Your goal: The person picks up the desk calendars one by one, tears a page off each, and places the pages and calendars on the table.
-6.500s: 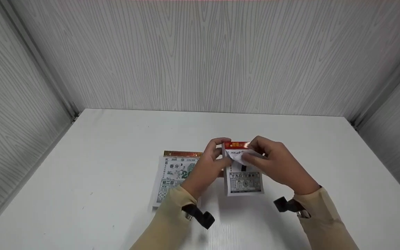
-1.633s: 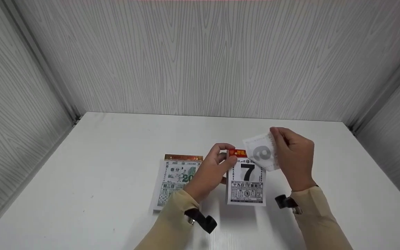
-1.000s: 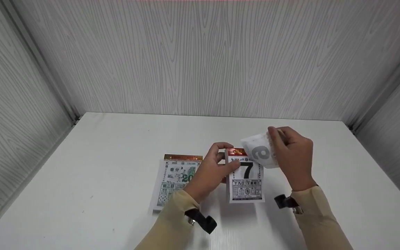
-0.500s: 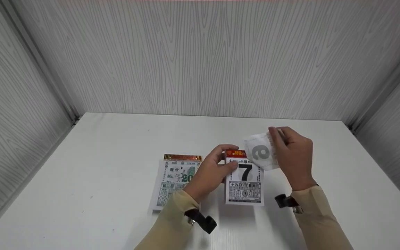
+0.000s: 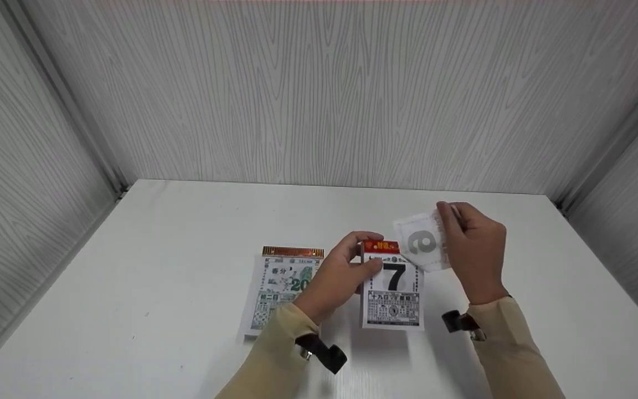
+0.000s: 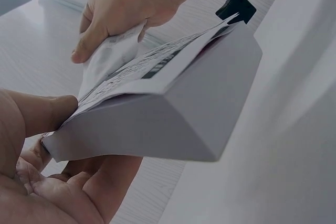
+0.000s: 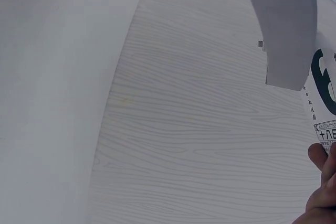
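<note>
In the head view my left hand (image 5: 336,277) grips a small tear-off calendar (image 5: 392,307) with a red header, thumb on the front page and fingers behind. Its front page shows a large black 7. My right hand (image 5: 475,252) pinches a thin calendar sheet (image 5: 420,241) that overlaps the pad's top right corner; a reversed 6 shows through its back. Whether the sheet is still attached there, I cannot tell. The left wrist view shows the thick page block (image 6: 157,124) edge-on. At the right wrist view's edge, the sheet's printed 6 (image 7: 321,80) appears.
A second, larger tear-off calendar (image 5: 281,274) with a gold and red header and a green 20 lies on the white table (image 5: 147,266), partly behind my left forearm. Grey wood-grain panels (image 5: 319,94) stand behind and at both sides.
Several seconds ago my right hand was bunching the sheet at the pad's top. The sheet has since come up to the right, uncovering the 7. In the last second, both hands shifted only slightly.
</note>
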`<state>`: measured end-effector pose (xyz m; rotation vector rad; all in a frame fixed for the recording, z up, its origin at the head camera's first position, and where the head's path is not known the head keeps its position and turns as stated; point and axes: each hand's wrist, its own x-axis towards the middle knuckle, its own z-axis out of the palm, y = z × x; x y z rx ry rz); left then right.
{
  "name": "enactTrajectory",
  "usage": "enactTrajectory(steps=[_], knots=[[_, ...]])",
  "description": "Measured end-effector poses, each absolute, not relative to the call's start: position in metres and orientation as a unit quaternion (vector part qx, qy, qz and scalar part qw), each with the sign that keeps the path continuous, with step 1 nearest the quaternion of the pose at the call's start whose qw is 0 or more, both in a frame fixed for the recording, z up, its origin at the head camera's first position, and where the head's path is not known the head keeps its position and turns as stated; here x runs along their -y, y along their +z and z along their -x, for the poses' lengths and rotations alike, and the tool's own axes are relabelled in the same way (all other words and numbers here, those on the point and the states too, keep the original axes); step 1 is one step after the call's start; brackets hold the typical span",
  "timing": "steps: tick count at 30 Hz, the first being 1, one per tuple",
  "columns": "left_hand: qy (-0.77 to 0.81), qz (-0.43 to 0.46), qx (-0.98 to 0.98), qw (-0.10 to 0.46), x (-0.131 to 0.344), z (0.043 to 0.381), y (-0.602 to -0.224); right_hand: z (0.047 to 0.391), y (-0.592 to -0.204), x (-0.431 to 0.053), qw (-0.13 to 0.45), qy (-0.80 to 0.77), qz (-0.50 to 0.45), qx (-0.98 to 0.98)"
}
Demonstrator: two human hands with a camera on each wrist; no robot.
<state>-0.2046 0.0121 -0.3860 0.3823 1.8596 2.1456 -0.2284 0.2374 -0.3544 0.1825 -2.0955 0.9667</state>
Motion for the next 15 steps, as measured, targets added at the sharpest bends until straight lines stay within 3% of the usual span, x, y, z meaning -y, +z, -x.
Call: enactTrajectory(steps=[15], knots=[[0.734,-0.128,-0.654,0.134,-0.0115,0.2061,-0.3883,0.2316,-0.3571,-0.2410,0.414,0.389,-0.072,0.820]])
